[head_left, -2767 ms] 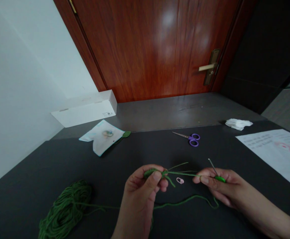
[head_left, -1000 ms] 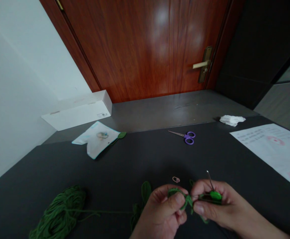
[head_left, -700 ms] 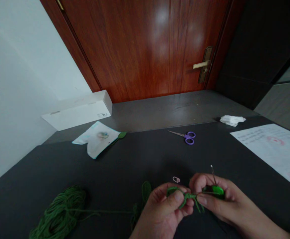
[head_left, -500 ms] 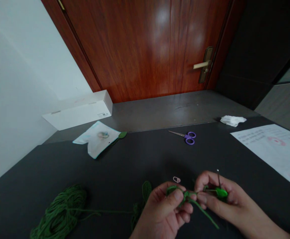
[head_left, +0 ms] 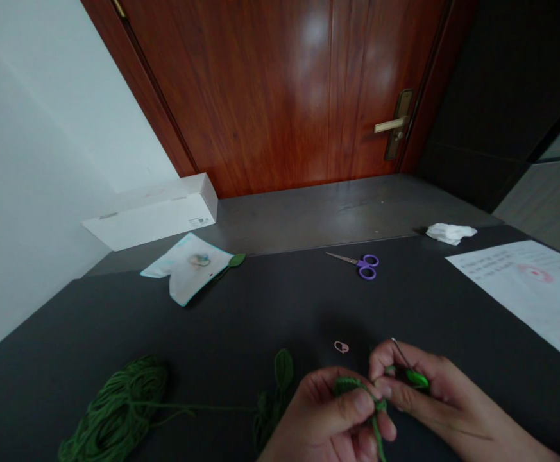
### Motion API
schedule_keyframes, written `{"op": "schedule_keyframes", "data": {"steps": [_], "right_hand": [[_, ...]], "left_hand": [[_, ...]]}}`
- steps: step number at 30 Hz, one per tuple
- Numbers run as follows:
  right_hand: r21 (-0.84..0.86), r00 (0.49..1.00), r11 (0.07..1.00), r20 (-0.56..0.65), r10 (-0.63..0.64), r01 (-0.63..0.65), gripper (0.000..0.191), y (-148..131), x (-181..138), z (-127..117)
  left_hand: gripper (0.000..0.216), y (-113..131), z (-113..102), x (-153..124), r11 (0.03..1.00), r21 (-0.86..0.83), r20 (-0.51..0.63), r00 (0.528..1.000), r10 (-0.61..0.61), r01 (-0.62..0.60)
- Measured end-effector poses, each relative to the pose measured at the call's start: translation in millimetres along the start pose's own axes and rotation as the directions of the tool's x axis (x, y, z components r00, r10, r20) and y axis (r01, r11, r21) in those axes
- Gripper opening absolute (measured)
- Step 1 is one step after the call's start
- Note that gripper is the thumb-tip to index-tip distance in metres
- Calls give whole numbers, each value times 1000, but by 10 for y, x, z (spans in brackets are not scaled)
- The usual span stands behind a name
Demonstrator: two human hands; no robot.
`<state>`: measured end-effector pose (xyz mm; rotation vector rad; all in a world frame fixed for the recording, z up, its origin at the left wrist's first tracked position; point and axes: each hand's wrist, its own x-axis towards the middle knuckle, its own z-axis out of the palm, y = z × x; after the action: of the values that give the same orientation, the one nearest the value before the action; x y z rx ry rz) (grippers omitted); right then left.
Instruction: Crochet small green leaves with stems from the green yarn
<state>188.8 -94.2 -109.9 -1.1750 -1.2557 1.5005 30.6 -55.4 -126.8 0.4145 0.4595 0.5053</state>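
My left hand [head_left: 325, 414] is closed on a small green crochet piece [head_left: 347, 385], pinched between thumb and fingers. A yarn tail hangs down from the piece. Close beside it, my right hand [head_left: 436, 401] holds a crochet hook with a bright green handle [head_left: 417, 380], its metal tip pointing up. The right thumb and forefinger pinch at the edge of the green piece. Just beyond the hands lies a pink stitch marker [head_left: 342, 347]. A skein of green yarn [head_left: 116, 410] rests at the left, with a strand running toward a green crocheted leaf [head_left: 284, 370] and loose yarn by my left hand.
Purple-handled scissors [head_left: 367, 266] lie mid-table. Farther left are a white packet [head_left: 193, 269] with a small green leaf [head_left: 236, 260] beside it, and a white box [head_left: 164, 221]. At right are a crumpled tissue [head_left: 450, 233] and a printed sheet [head_left: 525, 282].
Both hands have shifted slightly, the left one to the right and down with the crochet piece. The hook has tilted to the left, and the yarn tail now hangs more steeply.
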Motion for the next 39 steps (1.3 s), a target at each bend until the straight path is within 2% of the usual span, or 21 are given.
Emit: {"op": "schedule_keyframes", "data": {"steps": [3, 14, 18, 22, 25, 27, 29, 31, 33, 36, 39], "right_hand": [[-49, 1000, 999, -7, -11, 10, 25, 46, -14, 5], [-292, 992, 950, -23, -125, 113, 18, 130, -20, -43], [-283, 993, 955, -51, -103, 84, 23, 78, 24, -37], [-58, 998, 998, -48, 29, -32, 36, 55, 93, -39], [90, 997, 992, 8, 83, -83, 36, 68, 116, -90], [62, 999, 997, 0, 50, -50, 31, 58, 114, -146], [-37, 996, 999, -82, -19, 16, 21, 17, 102, -204], [-143, 975, 987, -196, -99, 72, 22, -46, 86, -244], [-179, 956, 979, -257, -142, 97, 29, -110, 63, -251], [-85, 971, 987, -186, -152, 138, 22, -151, 28, -193], [-3, 978, 983, -102, -181, 182, 21, -114, 10, -105]], "left_hand": [[21, 49, 65, -29, 997, 33, -8, 997, -75, 75], [24, 55, 21, -67, 984, 122, -17, 991, -132, 133], [24, 37, 14, -63, 980, 152, 4, 992, -127, 125], [20, 32, 10, -44, 993, 105, 42, 998, -51, 47], [13, 44, 8, -40, 996, 82, 93, 995, 37, -44], [12, 61, 20, -50, 992, 95, 136, 988, 74, -87], [11, 85, 49, -73, 984, 137, 128, 987, 100, -118], [10, 111, 88, -101, 957, 216, 41, 981, 191, -196], [11, 129, 120, -120, 902, 310, -38, 944, 327, -300], [11, 133, 136, -125, 839, 395, -69, 899, 433, -373], [10, 109, 132, -115, 846, 403, -79, 908, 411, -349]]}}
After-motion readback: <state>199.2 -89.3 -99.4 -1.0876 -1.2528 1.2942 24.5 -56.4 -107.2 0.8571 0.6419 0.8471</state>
